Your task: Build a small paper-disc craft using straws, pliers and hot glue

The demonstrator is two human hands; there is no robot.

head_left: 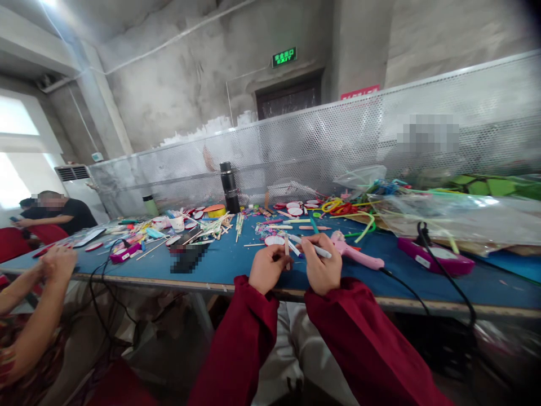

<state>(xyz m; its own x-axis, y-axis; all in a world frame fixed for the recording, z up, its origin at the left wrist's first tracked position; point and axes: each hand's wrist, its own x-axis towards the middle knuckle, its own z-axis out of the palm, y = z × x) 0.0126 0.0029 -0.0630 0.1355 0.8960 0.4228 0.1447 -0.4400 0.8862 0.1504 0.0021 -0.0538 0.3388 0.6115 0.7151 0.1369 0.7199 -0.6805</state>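
My left hand (267, 268) is closed round a thin wooden stick (286, 244) that stands up from its fingers. My right hand (322, 262) grips a white pen-like stick (315, 248) that points left towards the wooden stick. Both hands rest at the near edge of the blue table (236, 262), almost touching each other. Both sleeves are dark red. A pink glue gun (355, 254) lies just right of my right hand, its black cord running off to the right.
A black flask (230, 187) stands mid-table among scattered sticks, red-and-white discs (295, 211) and coloured pipe cleaners (338, 207). Clear plastic bags (456, 217) and a purple device (435, 259) sit right. A co-worker's hands (57, 262) are at the left; another person sits far left.
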